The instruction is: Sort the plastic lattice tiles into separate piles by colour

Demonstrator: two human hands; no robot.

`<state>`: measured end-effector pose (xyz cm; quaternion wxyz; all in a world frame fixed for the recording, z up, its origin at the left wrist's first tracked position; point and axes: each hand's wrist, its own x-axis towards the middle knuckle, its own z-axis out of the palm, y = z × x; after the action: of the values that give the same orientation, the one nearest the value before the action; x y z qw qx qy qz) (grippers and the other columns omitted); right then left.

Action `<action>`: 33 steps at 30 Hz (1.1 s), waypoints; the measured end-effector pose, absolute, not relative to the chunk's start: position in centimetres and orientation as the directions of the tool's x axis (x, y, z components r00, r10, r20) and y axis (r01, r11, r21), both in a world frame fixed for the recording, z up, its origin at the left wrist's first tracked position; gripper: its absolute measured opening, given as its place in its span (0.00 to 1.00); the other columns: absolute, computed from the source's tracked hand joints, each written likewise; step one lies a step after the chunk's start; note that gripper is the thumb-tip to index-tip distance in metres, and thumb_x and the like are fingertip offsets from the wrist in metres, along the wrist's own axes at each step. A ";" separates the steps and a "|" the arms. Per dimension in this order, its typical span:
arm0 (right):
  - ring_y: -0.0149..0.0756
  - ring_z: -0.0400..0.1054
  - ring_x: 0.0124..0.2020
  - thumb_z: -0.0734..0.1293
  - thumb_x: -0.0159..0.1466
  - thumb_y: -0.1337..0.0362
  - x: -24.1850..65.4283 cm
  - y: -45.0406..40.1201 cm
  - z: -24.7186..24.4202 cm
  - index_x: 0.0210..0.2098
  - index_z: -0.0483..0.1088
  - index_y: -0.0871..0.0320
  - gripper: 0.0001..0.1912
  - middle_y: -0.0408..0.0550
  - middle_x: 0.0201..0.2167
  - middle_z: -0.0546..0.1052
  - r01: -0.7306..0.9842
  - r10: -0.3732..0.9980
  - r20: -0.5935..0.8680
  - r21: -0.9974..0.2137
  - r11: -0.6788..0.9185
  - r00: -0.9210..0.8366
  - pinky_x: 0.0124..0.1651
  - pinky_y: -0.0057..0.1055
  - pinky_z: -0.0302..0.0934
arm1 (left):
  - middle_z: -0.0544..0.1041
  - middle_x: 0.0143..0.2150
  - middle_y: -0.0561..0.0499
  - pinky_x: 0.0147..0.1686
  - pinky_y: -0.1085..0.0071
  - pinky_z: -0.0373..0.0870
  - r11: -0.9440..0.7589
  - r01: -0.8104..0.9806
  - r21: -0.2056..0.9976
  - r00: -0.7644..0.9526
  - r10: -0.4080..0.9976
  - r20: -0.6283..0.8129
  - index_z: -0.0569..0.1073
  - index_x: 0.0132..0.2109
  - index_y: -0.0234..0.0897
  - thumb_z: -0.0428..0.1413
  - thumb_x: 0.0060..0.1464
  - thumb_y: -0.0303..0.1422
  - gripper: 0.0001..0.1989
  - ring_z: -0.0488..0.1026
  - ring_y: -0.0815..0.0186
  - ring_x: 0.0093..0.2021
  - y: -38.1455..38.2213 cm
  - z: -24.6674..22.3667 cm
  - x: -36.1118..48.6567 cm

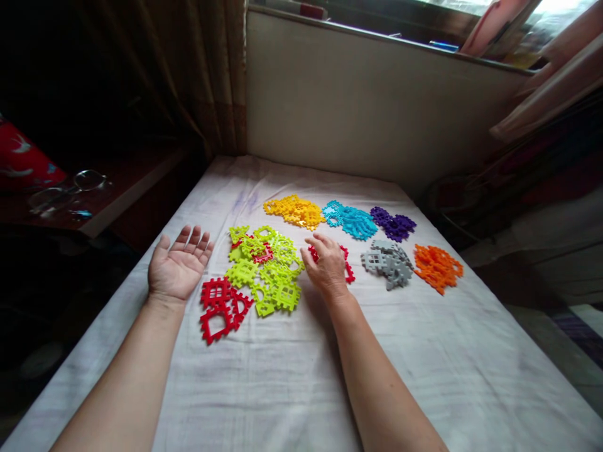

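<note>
My left hand [178,263] lies palm up with its fingers stretched out and nothing in it, left of the building pieces. My right hand [327,267] is palm down over red pieces [349,267], its fingers bent but apart; whether it touches them is hard to see. Between the hands spreads a pile of lime-green notched plastic pieces [287,294], with a few red bits showing among them. Closer to me, by my left hand, several red frame-shaped pieces [217,319] form a small group.
Behind sit piles of yellow pieces [294,211], blue pieces [355,221] and purple pieces [394,224]. Grey pieces [390,263] and orange pieces [438,268] are at right. A wall [330,94] bounds the cloth-covered table [264,402]; glasses [89,181] rest on a dark side table.
</note>
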<state>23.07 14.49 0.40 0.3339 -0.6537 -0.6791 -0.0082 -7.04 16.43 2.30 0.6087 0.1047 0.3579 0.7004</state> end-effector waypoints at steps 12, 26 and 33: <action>0.51 0.58 0.63 0.70 0.62 0.55 15.9 14.9 3.3 0.48 0.78 0.51 0.16 0.55 0.60 0.71 0.907 0.947 0.170 -0.283 0.312 -0.272 0.59 0.50 0.58 | 0.82 0.43 0.47 0.43 0.62 0.79 -0.004 -0.803 0.596 -0.219 0.932 -0.288 0.76 0.40 0.39 0.48 0.62 0.44 0.17 0.80 0.60 0.45 16.4 2.3 -7.1; 0.44 0.62 0.57 0.65 0.67 0.55 14.5 16.2 3.8 0.51 0.74 0.50 0.15 0.47 0.52 0.78 0.850 0.879 0.106 -0.222 0.477 -0.465 0.58 0.43 0.55 | 0.82 0.44 0.47 0.43 0.61 0.79 0.001 -0.816 0.577 -0.212 0.930 -0.301 0.76 0.41 0.39 0.48 0.61 0.44 0.16 0.80 0.60 0.45 16.4 2.5 -7.0; 0.41 0.67 0.53 0.63 0.70 0.58 15.9 14.6 4.4 0.45 0.77 0.52 0.13 0.49 0.50 0.79 0.801 0.839 0.241 -0.258 0.540 -0.488 0.57 0.41 0.55 | 0.82 0.44 0.46 0.42 0.61 0.79 -0.003 -0.817 0.576 -0.211 0.933 -0.293 0.76 0.41 0.38 0.47 0.62 0.44 0.17 0.80 0.60 0.45 16.4 2.5 -7.0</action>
<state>15.94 14.60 4.38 0.1705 -0.4762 -0.8609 0.0554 -6.98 16.36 2.46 0.6223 0.0867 0.3333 0.7030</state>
